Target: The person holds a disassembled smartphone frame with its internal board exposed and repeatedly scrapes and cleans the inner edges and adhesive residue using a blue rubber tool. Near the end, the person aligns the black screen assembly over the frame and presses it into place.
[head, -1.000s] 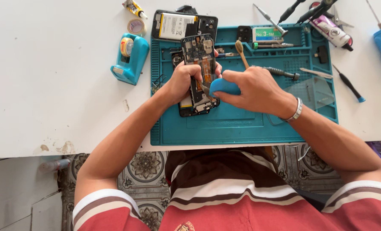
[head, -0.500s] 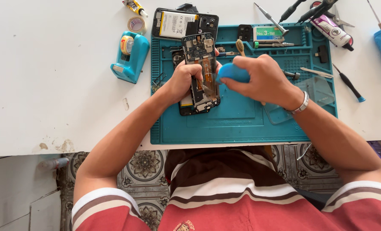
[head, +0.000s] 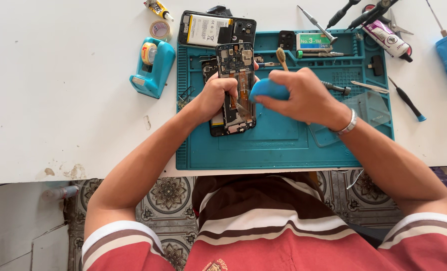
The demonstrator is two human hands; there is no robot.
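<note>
right hand [head: 304, 95] has brought the blue blower [head: 266, 90] against the opened phone [head: 236, 85].

Matt teal rubbery mat [head: 283, 145] at frame centre. Opened phone [head: 236, 85] upper centre: bare circuit board, dull metal frame, glossy black edge. Smooth blue rubber-like bulb [head: 267, 90] in right hand [head: 304, 98]. Shiny metal bracelet [head: 349, 123] centre right. Glossy teal plastic tape dispenser [head: 153, 68] upper left. Matt white tabletop [head: 58, 100], scuffed, stained lower left.

Bare mat [head: 283, 145] near the body, tools [head: 334, 50] crowding its far edge, tape dispenser [head: 152, 68] left.
</note>
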